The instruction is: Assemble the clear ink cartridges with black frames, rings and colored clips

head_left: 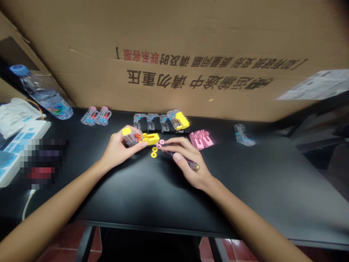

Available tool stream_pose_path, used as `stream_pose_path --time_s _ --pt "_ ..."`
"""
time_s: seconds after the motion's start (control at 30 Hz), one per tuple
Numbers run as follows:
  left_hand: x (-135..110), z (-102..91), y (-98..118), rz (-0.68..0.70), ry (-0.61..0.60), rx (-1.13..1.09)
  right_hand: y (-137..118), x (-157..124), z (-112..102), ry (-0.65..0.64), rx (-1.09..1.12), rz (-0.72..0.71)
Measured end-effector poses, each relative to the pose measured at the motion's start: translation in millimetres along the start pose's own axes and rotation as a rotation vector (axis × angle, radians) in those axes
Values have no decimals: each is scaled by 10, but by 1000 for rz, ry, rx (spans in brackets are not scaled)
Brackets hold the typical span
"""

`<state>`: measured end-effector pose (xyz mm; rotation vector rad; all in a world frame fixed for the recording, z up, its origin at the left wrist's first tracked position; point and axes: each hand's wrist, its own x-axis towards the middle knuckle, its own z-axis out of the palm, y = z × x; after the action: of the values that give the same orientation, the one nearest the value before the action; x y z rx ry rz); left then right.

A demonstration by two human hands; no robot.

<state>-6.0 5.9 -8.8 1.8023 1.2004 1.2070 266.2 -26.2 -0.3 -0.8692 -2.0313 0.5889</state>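
Note:
My left hand [120, 146] is closed around a small clear plastic toy-like piece [131, 137] with red inside. A yellow slotted part [150, 139] sticks out of it to the right, by my thumb. My right hand [191, 160] pinches a slim, dark purple pen-like tool [183, 159] with a gold end. Its tip points left toward small pink rings [161, 142], close to my fingertips. Just below these, yellow rings [154, 155] lie on the table; which rings the tool touches, I cannot tell.
Behind my hands stand clear-and-black pieces [153, 123], one topped by a yellow-and-clear piece [178, 120]. Pink parts [201, 139] lie right of them. Clear-and-red pieces [96, 115], a water bottle [56, 103] and a power strip [25, 145] are left; a clear piece [242, 134] lies far right. Cardboard [191, 32] walls the back.

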Motion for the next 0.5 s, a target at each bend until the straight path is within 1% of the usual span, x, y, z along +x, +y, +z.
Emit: stream_pose_path --time_s 0.07,0.13,0.23,0.4,0.5 --pt "-17 29 -2 35 -44 -3 11 8 7 57 -48 8" --pt "-41 61 -3 73 -98 -2 29 10 29 79 -75 7" --pt "-83 102 12 150 -170 60 49 -2 67 48 -98 -16" --pt "-138 127 76 272 -180 109 30 -28 103 -46 -139 -52" --pt "-150 125 97 330 -164 101 29 -32 122 -64 -124 -76"
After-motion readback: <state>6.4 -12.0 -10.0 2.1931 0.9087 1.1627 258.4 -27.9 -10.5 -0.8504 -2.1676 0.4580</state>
